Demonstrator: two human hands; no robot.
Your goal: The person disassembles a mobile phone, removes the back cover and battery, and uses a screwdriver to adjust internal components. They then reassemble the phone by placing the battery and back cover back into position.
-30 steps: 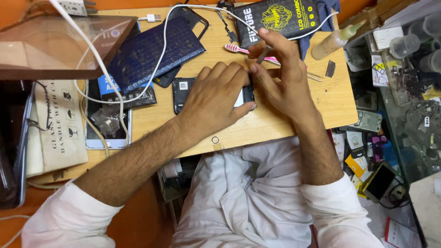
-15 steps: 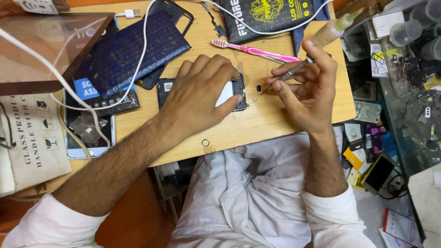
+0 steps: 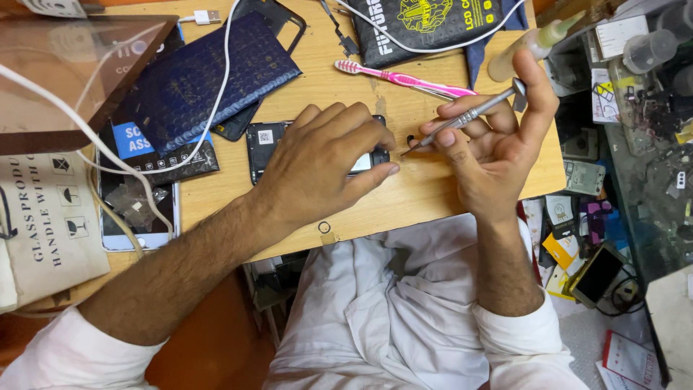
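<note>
My left hand (image 3: 325, 162) lies flat over an opened black phone (image 3: 263, 144) on the wooden table (image 3: 433, 191), pinning it down; most of the phone is hidden under the palm. My right hand (image 3: 498, 137) holds a thin metal screwdriver (image 3: 462, 119) between thumb and fingers. Its tip points left, just right of the phone's end and close to my left fingertips. A pink toothbrush (image 3: 404, 78) lies on the table just beyond both hands.
A blue bubble-wrap pouch (image 3: 209, 79), a white cable (image 3: 227, 43) and a black printed pouch (image 3: 426, 25) sit at the back. A white phone (image 3: 133, 217) and a cloth bag (image 3: 43, 224) lie at the left. A cluttered shelf (image 3: 635, 108) with small parts stands at the right.
My right hand has drawn back from the phone and now holds the screwdriver with its tip near the phone's right end. My left hand stays pressed on the phone.
</note>
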